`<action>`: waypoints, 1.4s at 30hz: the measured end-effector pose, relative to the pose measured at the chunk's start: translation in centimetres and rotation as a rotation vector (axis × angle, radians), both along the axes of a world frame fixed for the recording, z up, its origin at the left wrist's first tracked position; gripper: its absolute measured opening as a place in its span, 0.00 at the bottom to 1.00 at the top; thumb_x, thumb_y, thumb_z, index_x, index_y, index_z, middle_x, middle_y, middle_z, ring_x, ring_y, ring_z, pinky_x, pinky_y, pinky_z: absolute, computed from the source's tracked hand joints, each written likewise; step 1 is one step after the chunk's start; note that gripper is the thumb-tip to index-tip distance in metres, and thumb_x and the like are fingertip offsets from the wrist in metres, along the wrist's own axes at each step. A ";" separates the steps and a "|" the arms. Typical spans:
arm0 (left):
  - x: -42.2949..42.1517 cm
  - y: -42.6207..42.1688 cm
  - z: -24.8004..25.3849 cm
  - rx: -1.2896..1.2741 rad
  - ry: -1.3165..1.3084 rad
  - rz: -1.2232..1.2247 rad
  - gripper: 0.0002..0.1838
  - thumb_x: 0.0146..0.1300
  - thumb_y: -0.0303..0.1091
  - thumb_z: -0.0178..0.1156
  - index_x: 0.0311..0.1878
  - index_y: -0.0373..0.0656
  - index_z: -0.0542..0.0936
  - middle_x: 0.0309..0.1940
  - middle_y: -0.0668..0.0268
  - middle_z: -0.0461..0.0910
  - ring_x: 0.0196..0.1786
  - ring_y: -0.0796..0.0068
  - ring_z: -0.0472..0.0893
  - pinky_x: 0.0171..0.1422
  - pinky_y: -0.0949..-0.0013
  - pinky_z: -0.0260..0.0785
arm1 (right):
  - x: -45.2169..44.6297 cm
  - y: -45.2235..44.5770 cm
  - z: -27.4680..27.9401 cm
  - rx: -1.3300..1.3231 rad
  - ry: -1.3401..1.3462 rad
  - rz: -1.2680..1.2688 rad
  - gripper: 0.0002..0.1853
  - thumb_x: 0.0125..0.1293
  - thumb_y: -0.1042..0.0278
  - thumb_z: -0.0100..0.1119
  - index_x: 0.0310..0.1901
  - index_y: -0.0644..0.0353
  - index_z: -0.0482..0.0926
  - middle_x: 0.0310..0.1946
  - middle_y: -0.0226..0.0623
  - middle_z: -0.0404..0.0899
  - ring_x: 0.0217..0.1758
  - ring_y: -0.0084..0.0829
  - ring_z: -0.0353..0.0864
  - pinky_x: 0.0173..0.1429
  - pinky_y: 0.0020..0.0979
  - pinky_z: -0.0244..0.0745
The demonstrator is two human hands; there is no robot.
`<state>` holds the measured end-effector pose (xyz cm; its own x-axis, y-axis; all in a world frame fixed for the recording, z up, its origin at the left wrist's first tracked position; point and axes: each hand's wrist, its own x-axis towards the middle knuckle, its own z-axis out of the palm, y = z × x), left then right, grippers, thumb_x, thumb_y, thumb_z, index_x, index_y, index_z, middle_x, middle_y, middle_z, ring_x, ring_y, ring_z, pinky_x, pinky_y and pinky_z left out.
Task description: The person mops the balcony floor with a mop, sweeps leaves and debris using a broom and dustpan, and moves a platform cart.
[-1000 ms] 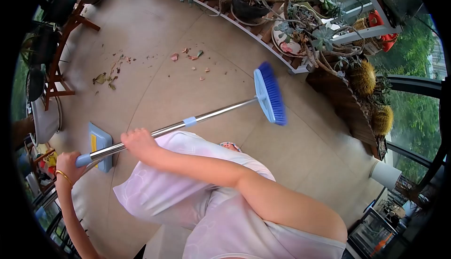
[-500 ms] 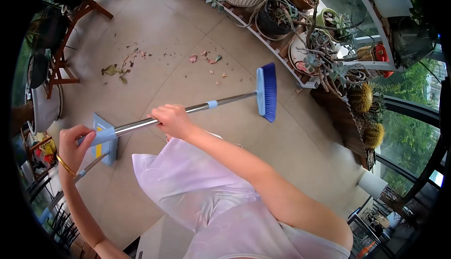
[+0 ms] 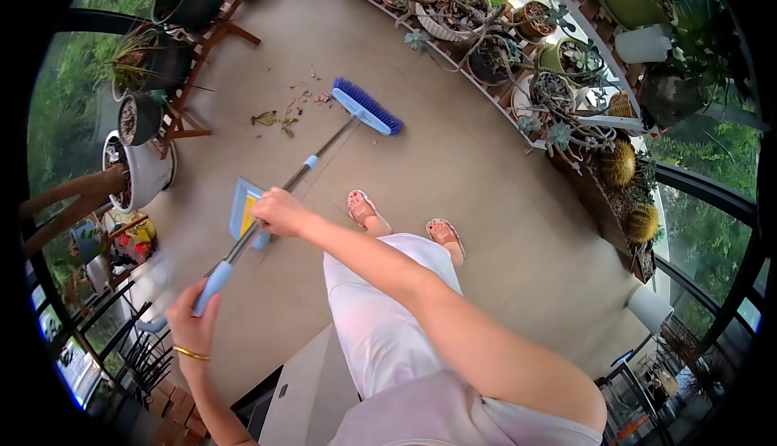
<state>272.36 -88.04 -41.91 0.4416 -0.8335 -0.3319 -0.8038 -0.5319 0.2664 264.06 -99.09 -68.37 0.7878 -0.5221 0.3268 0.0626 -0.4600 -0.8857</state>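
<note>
My left hand (image 3: 193,316), with a gold bangle at the wrist, is closed around the light-blue grip end of a broom (image 3: 330,140). Farther up the metal pole, my right hand (image 3: 281,213) is wrapped around it. The broom's blue bristle head is on the floor beside scattered dry leaves and plant bits (image 3: 287,116), on their right side. A light-blue dustpan (image 3: 240,203) with a yellow patch stands on the floor behind the pole and my right hand, partly hidden by them.
Potted succulents crowd a curved shelf (image 3: 477,82) at the upper right; cacti (image 3: 642,223) fill a wooden planter. Dark pots stand on a wooden stand (image 3: 214,37) at left, near a white pot (image 3: 150,175). My sandalled feet (image 3: 368,213) are on the tiled floor.
The broom head has swung left from near the shelf to the debris, gathering the pink pieces leftward. Both hands still grip the broom, and the left one is lower. The view has shifted, showing my feet.
</note>
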 end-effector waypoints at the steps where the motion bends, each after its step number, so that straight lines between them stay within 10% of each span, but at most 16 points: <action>1: -1.6 -0.2 1.5 -0.035 0.019 0.000 0.13 0.46 0.27 0.65 0.37 0.35 0.77 0.27 0.54 0.78 0.28 0.59 0.78 0.33 0.68 0.69 | -1.6 0.0 1.8 -0.001 0.032 0.016 0.06 0.43 0.71 0.57 0.22 0.54 0.70 0.21 0.32 0.74 0.31 0.36 0.74 0.38 0.36 0.65; 7: -9.5 -0.6 9.5 -0.011 0.278 -0.155 0.15 0.51 0.28 0.61 0.42 0.36 0.73 0.33 0.50 0.77 0.35 0.51 0.77 0.37 0.59 0.70 | -13.8 2.5 12.3 0.086 0.320 -0.238 0.09 0.46 0.74 0.58 0.28 0.59 0.68 0.31 0.36 0.71 0.42 0.39 0.69 0.45 0.35 0.63; 12: -16.6 -0.9 11.0 0.063 0.508 -0.156 0.12 0.56 0.29 0.56 0.42 0.34 0.72 0.32 0.47 0.76 0.34 0.47 0.76 0.37 0.57 0.69 | -22.2 6.9 17.9 0.393 0.316 -1.112 0.12 0.53 0.71 0.59 0.36 0.61 0.66 0.35 0.44 0.72 0.49 0.40 0.71 0.48 0.37 0.66; 14: -19.9 -0.8 10.0 0.082 0.573 -0.245 0.12 0.56 0.29 0.55 0.43 0.34 0.71 0.31 0.46 0.76 0.33 0.47 0.76 0.36 0.56 0.69 | -26.0 6.5 21.8 2.153 -0.321 -1.005 0.09 0.59 0.70 0.55 0.33 0.60 0.65 0.29 0.39 0.71 0.37 0.35 0.74 0.39 0.38 0.69; 18: -26.5 -0.8 8.2 0.159 0.646 -0.530 0.17 0.57 0.32 0.55 0.49 0.36 0.68 0.33 0.48 0.76 0.29 0.52 0.77 0.34 0.59 0.71 | -30.4 9.6 18.4 1.955 -0.504 -1.365 0.09 0.63 0.69 0.50 0.29 0.59 0.62 0.16 0.30 0.63 0.12 0.22 0.60 0.15 0.23 0.59; 22: -31.5 -2.1 10.4 0.513 1.186 -0.426 0.29 0.58 0.35 0.56 0.60 0.41 0.58 0.40 0.53 0.74 0.27 0.66 0.78 0.33 0.69 0.72 | -40.5 10.9 17.1 2.021 -0.687 -1.508 0.13 0.64 0.66 0.49 0.24 0.58 0.60 0.14 0.27 0.60 0.11 0.17 0.56 0.13 0.19 0.54; 34: -31.4 6.6 5.4 0.427 0.675 -0.289 0.23 0.58 0.34 0.55 0.56 0.40 0.64 0.35 0.58 0.78 0.30 0.65 0.78 0.37 0.66 0.71 | -55.3 3.0 8.2 1.952 -0.979 -1.359 0.16 0.66 0.57 0.46 0.26 0.60 0.61 0.14 0.27 0.60 0.14 0.16 0.60 0.16 0.16 0.57; 42: -28.1 14.4 4.1 0.491 0.567 -0.139 0.21 0.57 0.33 0.55 0.54 0.38 0.67 0.33 0.56 0.78 0.31 0.62 0.79 0.38 0.64 0.71 | -54.6 5.7 -1.6 1.915 0.208 -1.486 0.12 0.65 0.64 0.37 0.26 0.60 0.57 0.09 0.31 0.57 0.06 0.24 0.56 0.08 0.26 0.53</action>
